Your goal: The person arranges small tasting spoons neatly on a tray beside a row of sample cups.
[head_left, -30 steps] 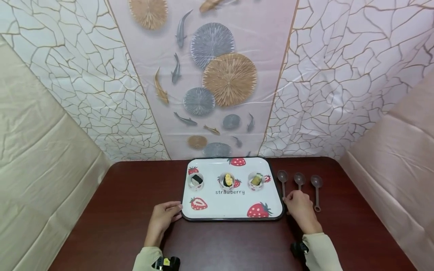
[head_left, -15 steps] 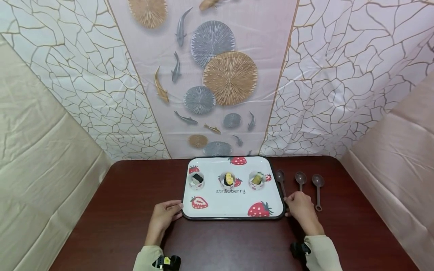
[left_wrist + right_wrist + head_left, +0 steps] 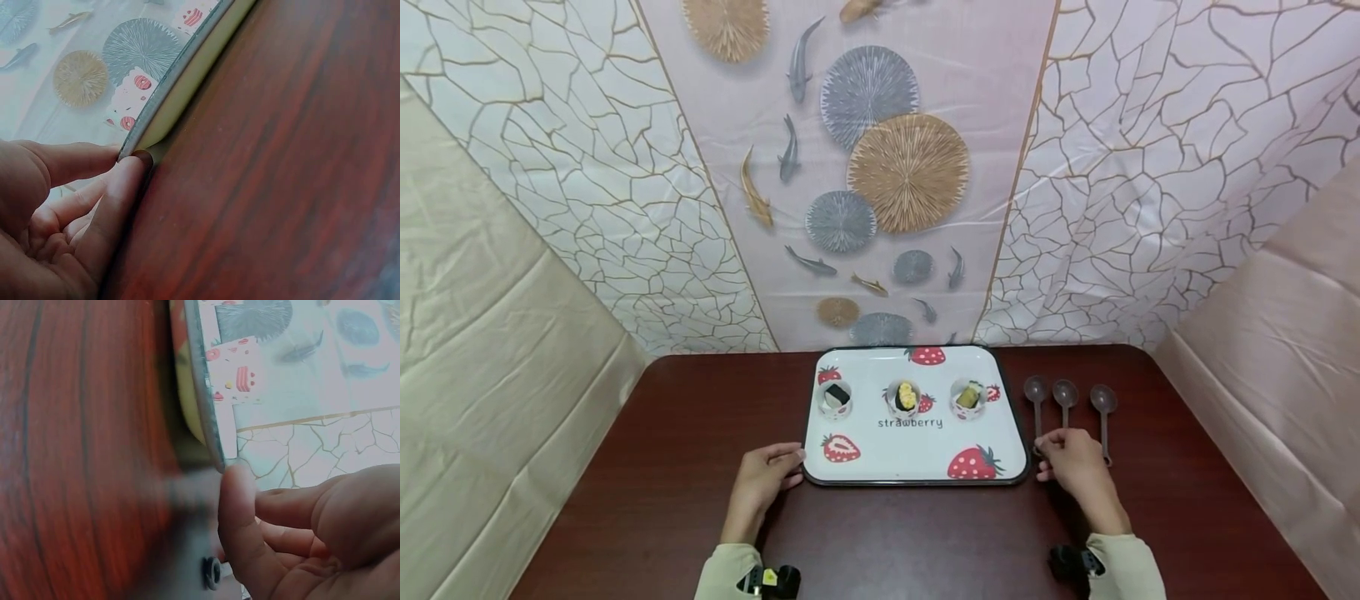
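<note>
My left hand [image 3: 760, 487] is at the near left corner of a white strawberry-print tray [image 3: 895, 462]; thumb and forefinger pinch its dark rim in the left wrist view. To the tray's right, my right hand [image 3: 1077, 467] pinches the handle end of the leftmost grey spoon [image 3: 1036, 388], which lies on the table. The pinched end is hidden in the right wrist view. Two more spoons, a middle spoon [image 3: 1064, 392] and a right spoon [image 3: 1102, 400], lie beside it, bowls pointing away. Part of the middle handle is hidden behind the hand.
Three small cups stand in a row on the tray: a left cup [image 3: 834, 412] with rice and seaweed, a middle cup [image 3: 902, 413] with yellow-topped food, a right cup [image 3: 967, 412] with green food. A patterned cloth [image 3: 880, 267] hangs behind the dark table [image 3: 895, 542].
The leftmost spoon first tilted toward the tray, then came right and straightened. My right hand has shifted slightly right with it. The left hand and tray hold nearly still.
</note>
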### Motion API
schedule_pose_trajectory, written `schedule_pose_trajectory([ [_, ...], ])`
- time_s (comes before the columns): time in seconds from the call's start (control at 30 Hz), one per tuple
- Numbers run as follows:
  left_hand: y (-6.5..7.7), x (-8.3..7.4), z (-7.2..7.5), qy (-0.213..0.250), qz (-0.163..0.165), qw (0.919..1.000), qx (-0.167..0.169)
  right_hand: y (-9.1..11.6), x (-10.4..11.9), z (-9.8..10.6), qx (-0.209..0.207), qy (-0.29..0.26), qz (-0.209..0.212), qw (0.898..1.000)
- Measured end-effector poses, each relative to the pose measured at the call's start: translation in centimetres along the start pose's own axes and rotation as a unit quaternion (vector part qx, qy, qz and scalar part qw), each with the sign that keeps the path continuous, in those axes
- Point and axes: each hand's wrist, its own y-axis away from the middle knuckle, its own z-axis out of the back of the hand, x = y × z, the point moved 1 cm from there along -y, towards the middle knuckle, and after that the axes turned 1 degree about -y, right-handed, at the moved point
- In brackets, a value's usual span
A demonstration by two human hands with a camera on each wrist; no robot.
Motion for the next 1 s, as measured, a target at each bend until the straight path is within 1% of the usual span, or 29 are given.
schedule_pose_trajectory([
  [0.13,0.1,0.1,0.0,0.003,-0.008,1.0000,-0.005,0.5,0.1,0.3,-0.003,0.000,0.009,1.000],
  [0.3,0.0,0.2,-0.1,0.009,-0.006,0.9999,-0.012,1.1,0.5,0.4,0.004,0.000,0.017,1.000],
  [0.53,0.0,0.3,-0.2,-0.001,-0.003,0.9999,-0.015,1.9,1.8,0.1,0.005,-0.014,0.029,0.999],
  [0.77,-0.2,0.4,-0.1,-0.006,-0.009,0.9999,0.000,2.7,3.1,-0.5,-0.007,-0.023,0.043,0.999],
  [1.0,-0.2,0.4,0.0,0.007,-0.012,0.9999,0.008,3.0,4.0,-1.8,-0.010,-0.052,0.061,0.997],
])
